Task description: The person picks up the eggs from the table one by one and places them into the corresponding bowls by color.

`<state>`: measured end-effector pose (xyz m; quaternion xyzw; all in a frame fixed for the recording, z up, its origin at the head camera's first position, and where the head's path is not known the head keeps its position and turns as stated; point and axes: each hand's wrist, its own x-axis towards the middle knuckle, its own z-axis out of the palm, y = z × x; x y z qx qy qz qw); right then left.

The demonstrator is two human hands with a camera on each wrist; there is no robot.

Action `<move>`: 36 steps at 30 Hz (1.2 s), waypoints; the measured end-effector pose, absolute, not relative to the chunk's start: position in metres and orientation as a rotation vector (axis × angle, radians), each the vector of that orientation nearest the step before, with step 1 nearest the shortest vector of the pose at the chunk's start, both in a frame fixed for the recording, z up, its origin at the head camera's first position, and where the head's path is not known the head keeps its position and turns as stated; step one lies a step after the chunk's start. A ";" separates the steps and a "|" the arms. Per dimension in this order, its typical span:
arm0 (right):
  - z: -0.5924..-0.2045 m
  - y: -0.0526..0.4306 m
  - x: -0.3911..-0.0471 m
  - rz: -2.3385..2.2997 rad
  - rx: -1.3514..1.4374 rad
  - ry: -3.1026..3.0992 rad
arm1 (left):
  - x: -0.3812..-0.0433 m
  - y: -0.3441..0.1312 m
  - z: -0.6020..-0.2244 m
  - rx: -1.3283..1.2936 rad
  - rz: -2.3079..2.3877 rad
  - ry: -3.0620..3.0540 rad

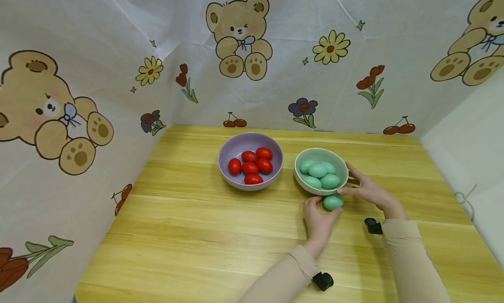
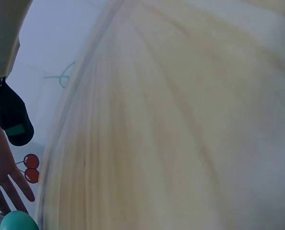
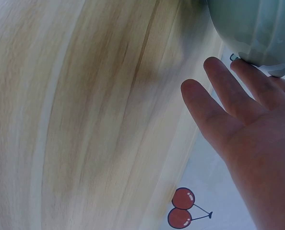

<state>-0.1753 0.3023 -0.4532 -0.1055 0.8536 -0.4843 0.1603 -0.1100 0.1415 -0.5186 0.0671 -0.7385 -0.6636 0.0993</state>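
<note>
A pale green bowl (image 1: 320, 192) holds several mint-green plastic eggs (image 1: 317, 170). Another green egg (image 1: 333, 202) is just in front of it, between the thumb and fingers of my left hand (image 1: 318, 224), which pinches it. That egg (image 2: 18, 223) peeks in at the bottom left corner of the left wrist view. At the bowl's right side, my right hand (image 1: 372, 192) rests thumb and fingers against the wall. Its fingers (image 3: 229, 88) look fairly straight beside the bowl (image 3: 257, 33) in the right wrist view.
To the left stands a purple bowl (image 1: 223, 174) with several red eggs (image 1: 250, 168). Both bowls are on a wooden table (image 1: 177, 233). A white cloth (image 1: 165, 22) printed with bears and flowers hangs behind and at the left. Black straps' ends (image 1: 323, 281) show at the wrists.
</note>
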 end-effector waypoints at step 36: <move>-0.451 0.300 -0.174 -1.390 -0.314 2.421 | -0.111 0.145 -0.521 0.096 -1.838 -2.242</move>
